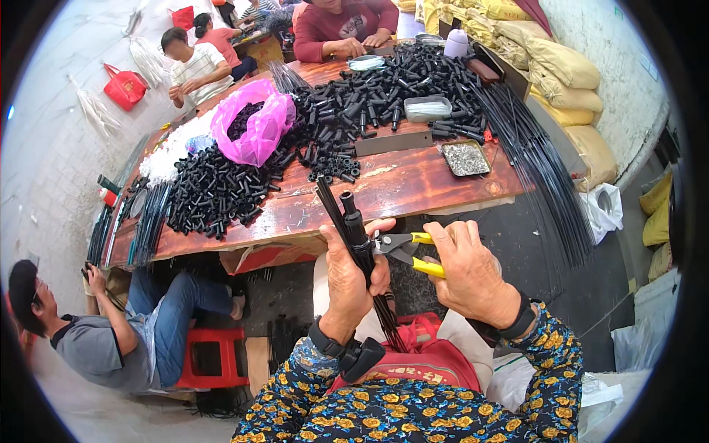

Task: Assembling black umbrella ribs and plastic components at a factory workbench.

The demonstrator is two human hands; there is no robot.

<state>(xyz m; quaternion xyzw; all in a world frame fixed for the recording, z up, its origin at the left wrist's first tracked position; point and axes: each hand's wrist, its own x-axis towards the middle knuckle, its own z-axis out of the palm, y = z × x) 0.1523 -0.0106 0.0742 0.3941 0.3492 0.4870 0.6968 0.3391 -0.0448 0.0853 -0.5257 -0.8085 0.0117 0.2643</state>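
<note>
My left hand (346,284) is closed around an upright bundle of thin black rods (388,325), and a black stepped tubular piece (352,215) stands at the top of the grip. In my right hand (473,277) is a pair of pliers with yellow handles (402,247). The pliers' jaws meet the tubular piece beside my left thumb and fingertips; what exactly they bite on is too small to tell. Both hands are above my lap, in front of the table's near edge. The rods' lower ends reach down to a red apron (425,358).
On the wooden table (399,184) lie heaps of black tubular parts (214,192), a pink bag (255,133), a flat metal bar (394,143) and a tray of small metal bits (465,158). Long rods (532,162) overhang at right. A person (111,325) sits at left; others work beyond.
</note>
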